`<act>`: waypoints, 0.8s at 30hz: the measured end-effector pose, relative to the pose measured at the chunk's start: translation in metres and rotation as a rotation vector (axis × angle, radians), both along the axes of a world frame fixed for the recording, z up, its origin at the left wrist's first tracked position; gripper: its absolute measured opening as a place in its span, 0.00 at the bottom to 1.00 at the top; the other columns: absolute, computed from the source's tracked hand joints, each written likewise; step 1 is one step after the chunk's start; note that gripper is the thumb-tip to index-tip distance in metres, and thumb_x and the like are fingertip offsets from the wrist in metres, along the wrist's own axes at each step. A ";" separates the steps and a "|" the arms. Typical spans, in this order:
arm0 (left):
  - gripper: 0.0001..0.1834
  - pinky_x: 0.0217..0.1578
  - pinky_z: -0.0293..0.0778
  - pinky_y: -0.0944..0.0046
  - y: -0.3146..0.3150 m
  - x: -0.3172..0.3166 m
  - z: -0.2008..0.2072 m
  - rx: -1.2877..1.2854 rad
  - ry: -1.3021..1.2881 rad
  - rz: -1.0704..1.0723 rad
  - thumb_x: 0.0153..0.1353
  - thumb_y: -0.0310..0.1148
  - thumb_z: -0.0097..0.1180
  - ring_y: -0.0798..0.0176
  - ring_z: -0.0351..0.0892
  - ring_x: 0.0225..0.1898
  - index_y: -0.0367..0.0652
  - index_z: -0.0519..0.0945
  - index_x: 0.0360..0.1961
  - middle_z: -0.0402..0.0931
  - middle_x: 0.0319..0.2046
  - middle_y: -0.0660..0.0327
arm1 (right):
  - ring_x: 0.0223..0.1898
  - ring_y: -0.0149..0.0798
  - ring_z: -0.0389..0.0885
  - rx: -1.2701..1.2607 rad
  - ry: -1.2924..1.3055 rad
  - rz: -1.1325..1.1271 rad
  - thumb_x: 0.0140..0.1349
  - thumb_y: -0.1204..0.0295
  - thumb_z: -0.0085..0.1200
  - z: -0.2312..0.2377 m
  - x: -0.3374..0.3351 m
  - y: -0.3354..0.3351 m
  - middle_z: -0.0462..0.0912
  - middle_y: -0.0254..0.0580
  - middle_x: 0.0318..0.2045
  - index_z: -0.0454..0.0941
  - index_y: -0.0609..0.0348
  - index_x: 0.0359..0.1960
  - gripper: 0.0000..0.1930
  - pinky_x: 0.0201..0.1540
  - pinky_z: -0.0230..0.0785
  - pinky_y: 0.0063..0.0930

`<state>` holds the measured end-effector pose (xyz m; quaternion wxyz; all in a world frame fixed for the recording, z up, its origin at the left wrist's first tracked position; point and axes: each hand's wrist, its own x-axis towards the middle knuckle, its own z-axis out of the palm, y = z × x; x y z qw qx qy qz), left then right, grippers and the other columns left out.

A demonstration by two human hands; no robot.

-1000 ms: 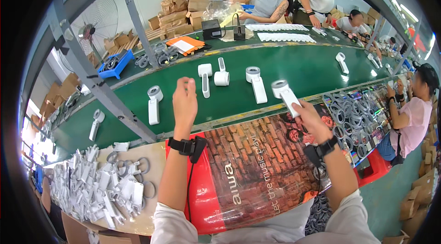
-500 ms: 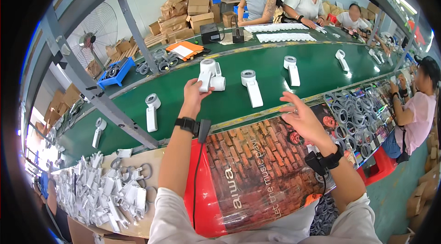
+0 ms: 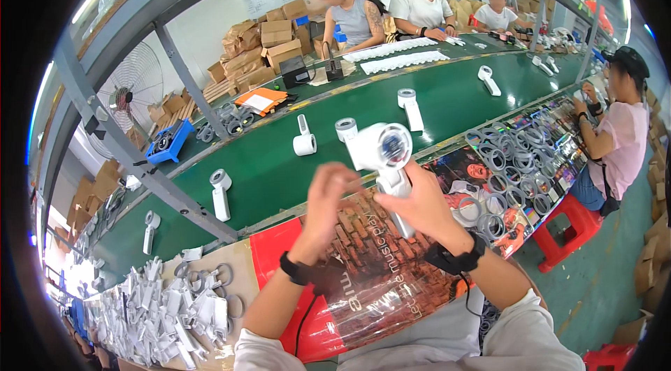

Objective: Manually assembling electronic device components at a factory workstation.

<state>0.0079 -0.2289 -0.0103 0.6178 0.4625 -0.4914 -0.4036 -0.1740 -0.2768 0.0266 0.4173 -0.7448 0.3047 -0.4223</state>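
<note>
Workshop interior: a long green conveyor belt [image 3: 279,168] beneath grey steel shelf framing [image 3: 133,154], stacked cardboard boxes [image 3: 258,42] and a wall fan [image 3: 136,88] against the white back wall [image 3: 210,15], green floor [image 3: 615,273], red stool [image 3: 566,224].

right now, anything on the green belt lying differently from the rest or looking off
One thing stands out: a white handheld unit on the green conveyor belt seems to rest on its round head with the handle pointing up, while its neighbours lie flat. The unit in the right hand looks intact. No spills or damage visible.
</note>
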 end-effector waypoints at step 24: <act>0.28 0.43 0.71 0.64 -0.009 -0.050 0.030 -0.248 -0.526 0.027 0.48 0.32 0.65 0.61 0.77 0.42 0.36 0.70 0.50 0.76 0.40 0.53 | 0.35 0.28 0.78 0.598 -0.480 0.162 0.68 0.59 0.42 -0.027 -0.015 -0.015 0.78 0.38 0.42 0.69 0.61 0.52 0.20 0.30 0.71 0.20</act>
